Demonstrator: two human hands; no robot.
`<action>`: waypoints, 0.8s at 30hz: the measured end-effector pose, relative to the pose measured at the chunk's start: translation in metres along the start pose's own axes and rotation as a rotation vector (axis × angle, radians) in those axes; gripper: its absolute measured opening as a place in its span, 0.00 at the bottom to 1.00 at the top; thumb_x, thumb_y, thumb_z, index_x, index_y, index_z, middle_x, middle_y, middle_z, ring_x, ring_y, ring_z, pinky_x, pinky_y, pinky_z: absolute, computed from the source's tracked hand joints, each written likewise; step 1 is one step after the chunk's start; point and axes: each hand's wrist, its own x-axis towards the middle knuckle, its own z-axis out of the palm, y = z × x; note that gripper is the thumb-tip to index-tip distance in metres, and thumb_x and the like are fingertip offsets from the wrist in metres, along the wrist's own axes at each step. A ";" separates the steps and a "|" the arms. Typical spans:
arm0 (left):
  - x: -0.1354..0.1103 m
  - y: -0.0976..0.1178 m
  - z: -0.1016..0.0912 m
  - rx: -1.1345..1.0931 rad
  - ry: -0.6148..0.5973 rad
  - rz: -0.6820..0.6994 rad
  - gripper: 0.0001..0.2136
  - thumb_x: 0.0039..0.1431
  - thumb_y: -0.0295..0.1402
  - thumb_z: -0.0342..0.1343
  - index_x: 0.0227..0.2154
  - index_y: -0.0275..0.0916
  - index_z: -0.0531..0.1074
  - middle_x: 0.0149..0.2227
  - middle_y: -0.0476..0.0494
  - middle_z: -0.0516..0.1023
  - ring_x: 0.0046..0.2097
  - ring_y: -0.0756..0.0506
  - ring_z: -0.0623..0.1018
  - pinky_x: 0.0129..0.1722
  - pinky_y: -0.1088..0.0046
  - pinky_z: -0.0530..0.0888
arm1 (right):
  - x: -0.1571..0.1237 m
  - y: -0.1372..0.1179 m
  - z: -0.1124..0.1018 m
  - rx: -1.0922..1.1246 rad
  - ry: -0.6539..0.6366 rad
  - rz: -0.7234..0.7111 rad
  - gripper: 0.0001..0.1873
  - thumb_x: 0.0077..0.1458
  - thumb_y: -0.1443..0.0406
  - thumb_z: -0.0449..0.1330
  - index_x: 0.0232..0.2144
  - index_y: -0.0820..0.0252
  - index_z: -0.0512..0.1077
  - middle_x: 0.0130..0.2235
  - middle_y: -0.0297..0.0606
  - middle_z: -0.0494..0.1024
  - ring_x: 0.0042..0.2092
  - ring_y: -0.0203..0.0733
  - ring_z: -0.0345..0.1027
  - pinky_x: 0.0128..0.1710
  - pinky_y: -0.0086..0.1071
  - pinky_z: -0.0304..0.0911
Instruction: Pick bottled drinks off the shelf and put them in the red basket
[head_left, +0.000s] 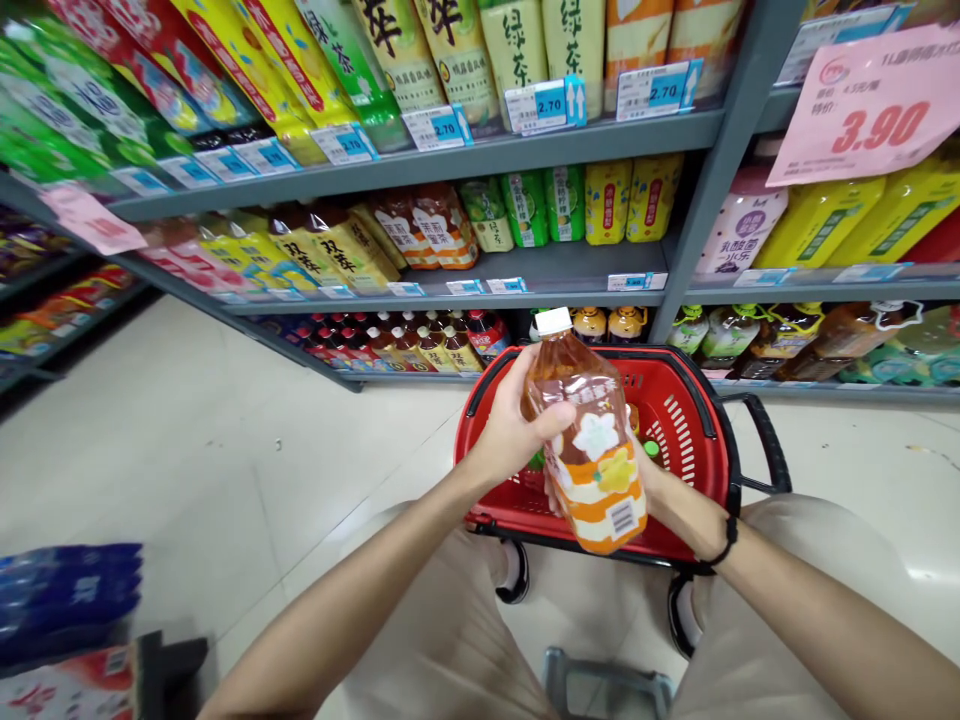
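Head view showed my left hand wrapped around the tea bottle and my right hand cupping its base, label readable, above the red basket.

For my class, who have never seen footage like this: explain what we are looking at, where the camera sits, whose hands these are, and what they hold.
The one picture comes from a camera worn on a person's head, looking forward and down in a shop aisle. Both forearms are the wearer's own. The left hand grips the upper part of a tea bottle with a white cap; the right hand supports it from behind, low down. Below stands a red shopping basket on wheels on the pale floor. The shelves behind carry drinks and price tags.
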 end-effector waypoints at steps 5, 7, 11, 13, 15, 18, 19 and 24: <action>0.013 -0.004 -0.009 -0.031 0.171 -0.183 0.33 0.47 0.55 0.76 0.49 0.37 0.76 0.47 0.36 0.85 0.46 0.34 0.86 0.45 0.61 0.82 | -0.002 -0.007 0.013 0.031 0.144 -0.086 0.28 0.54 0.43 0.67 0.44 0.59 0.82 0.43 0.43 0.89 0.51 0.57 0.83 0.58 0.48 0.75; 0.015 -0.005 -0.009 -0.087 0.202 -0.237 0.31 0.48 0.56 0.74 0.45 0.36 0.77 0.44 0.35 0.86 0.47 0.32 0.86 0.48 0.58 0.82 | -0.003 -0.005 0.014 0.005 0.173 -0.126 0.29 0.57 0.43 0.67 0.50 0.57 0.81 0.47 0.42 0.88 0.55 0.56 0.82 0.61 0.48 0.74; 0.018 -0.005 -0.004 -0.216 0.227 -0.325 0.32 0.48 0.58 0.73 0.44 0.34 0.80 0.43 0.34 0.87 0.51 0.30 0.85 0.54 0.53 0.82 | -0.003 -0.001 0.013 -0.123 0.220 -0.214 0.32 0.54 0.40 0.71 0.49 0.58 0.81 0.49 0.44 0.88 0.56 0.57 0.81 0.59 0.48 0.76; 0.019 -0.005 -0.001 -0.262 0.216 -0.343 0.33 0.48 0.58 0.72 0.46 0.34 0.81 0.44 0.33 0.87 0.54 0.29 0.84 0.56 0.52 0.80 | -0.002 -0.001 0.013 -0.190 0.285 -0.245 0.33 0.47 0.43 0.77 0.46 0.58 0.80 0.47 0.44 0.88 0.52 0.58 0.83 0.56 0.48 0.78; 0.020 -0.005 0.000 -0.293 0.205 -0.349 0.35 0.48 0.59 0.71 0.49 0.35 0.81 0.46 0.33 0.87 0.56 0.29 0.83 0.58 0.51 0.80 | -0.001 -0.002 0.012 -0.226 0.346 -0.262 0.33 0.43 0.45 0.79 0.44 0.58 0.79 0.46 0.44 0.88 0.48 0.56 0.83 0.53 0.47 0.79; 0.022 -0.007 -0.001 -0.315 0.232 -0.355 0.36 0.51 0.62 0.67 0.50 0.35 0.81 0.46 0.34 0.87 0.56 0.30 0.83 0.57 0.52 0.80 | 0.000 0.000 0.009 -0.277 0.435 -0.282 0.35 0.42 0.44 0.80 0.43 0.57 0.75 0.45 0.44 0.87 0.45 0.54 0.83 0.48 0.46 0.79; 0.022 -0.007 -0.001 -0.323 0.244 -0.358 0.36 0.52 0.63 0.66 0.50 0.35 0.81 0.46 0.34 0.87 0.56 0.30 0.83 0.56 0.52 0.80 | 0.001 0.001 0.008 -0.308 0.462 -0.297 0.35 0.41 0.44 0.80 0.43 0.56 0.74 0.45 0.43 0.87 0.45 0.53 0.82 0.47 0.45 0.79; 0.022 -0.003 0.000 -0.359 0.224 -0.360 0.35 0.54 0.62 0.61 0.51 0.36 0.80 0.47 0.34 0.86 0.56 0.31 0.82 0.53 0.54 0.80 | -0.002 0.006 0.004 -0.464 0.504 -0.398 0.34 0.42 0.46 0.80 0.41 0.54 0.69 0.45 0.40 0.84 0.45 0.49 0.80 0.46 0.43 0.75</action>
